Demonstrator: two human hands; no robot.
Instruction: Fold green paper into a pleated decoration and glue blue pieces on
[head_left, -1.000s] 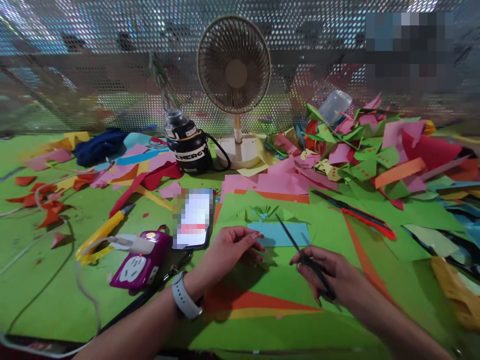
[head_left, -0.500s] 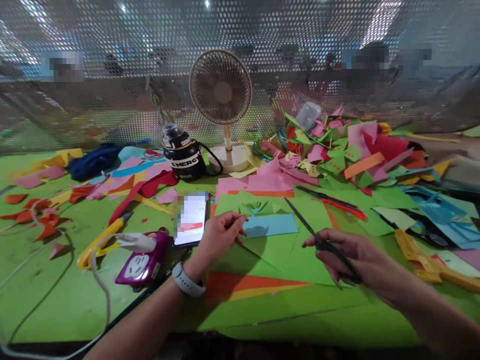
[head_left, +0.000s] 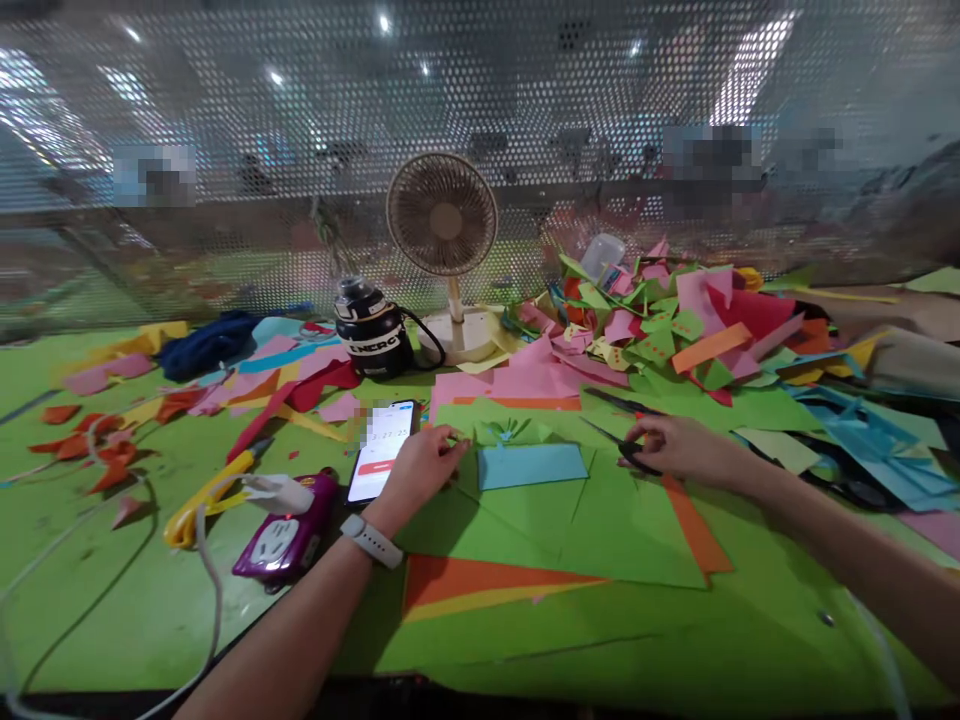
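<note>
My right hand is closed round the black handles of a pair of scissors, whose blades point left and away over the green paper sheets. Just left of the blade tips lies a light-blue paper strip, with small cut green paper slivers at its far edge. My left hand hovers beside the strip's left end, thumb and fingers pinched together. Whether a small scrap is between them I cannot make out. A phone with a lit screen is partly behind that hand. A dark, long tool lies behind the scissors.
A purple power socket block with a plug and a yellow-handled cutter are at left. Behind stand a black bottle and a fan. Paper scraps heap at back right. A perforated screen closes off the back.
My left hand has drawn left, off the light-blue strip. My right hand has moved forward and left, bringing the scissors low over the paper. The view has tipped upward slightly.
</note>
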